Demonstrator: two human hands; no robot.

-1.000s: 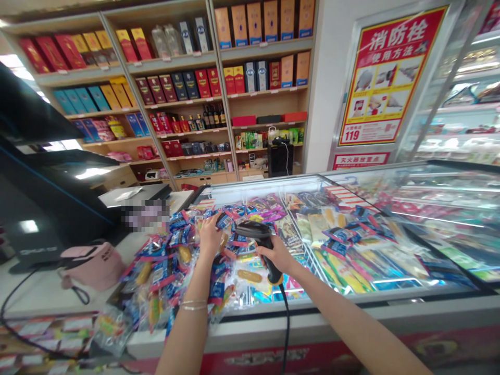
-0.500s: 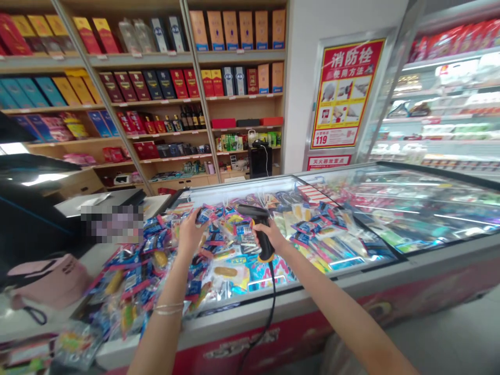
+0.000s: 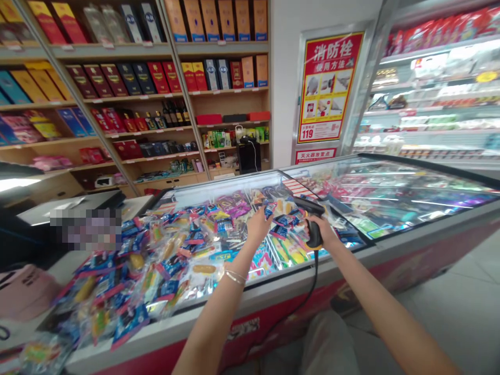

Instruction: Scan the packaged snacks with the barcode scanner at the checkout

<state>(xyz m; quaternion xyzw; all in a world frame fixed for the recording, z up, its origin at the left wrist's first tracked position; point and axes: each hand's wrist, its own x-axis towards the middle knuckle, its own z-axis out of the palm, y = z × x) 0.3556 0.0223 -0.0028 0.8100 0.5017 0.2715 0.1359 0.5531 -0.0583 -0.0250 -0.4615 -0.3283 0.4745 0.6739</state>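
Note:
My right hand (image 3: 322, 232) grips the handle of a black and yellow barcode scanner (image 3: 313, 233), held above the freezer's right-hand packets, its cord hanging down the front. My left hand (image 3: 258, 225) reaches over the glass, fingers closed around a small blue packet (image 3: 268, 211), mostly covered by the fingers. Just past it lies a small group of blue and pink packets (image 3: 282, 229). A large heap of similar blue and clear food packets (image 3: 117, 281) spreads over the left of the chest freezer (image 3: 234, 307). One clear packet shows a yellow, bar-shaped food (image 3: 204, 269).
A counter (image 3: 74, 205) with a pink bag (image 3: 29, 291) adjoins the freezer at left. Behind stand shelves (image 3: 148, 99) of boxes and bottles. A red poster (image 3: 330, 86) hangs on the wall, and a lit display fridge (image 3: 441, 109) stands at right.
The view has turned to the right. My left hand has moved from the left heap across to the right-hand packets. My right hand has carried the scanner further right.

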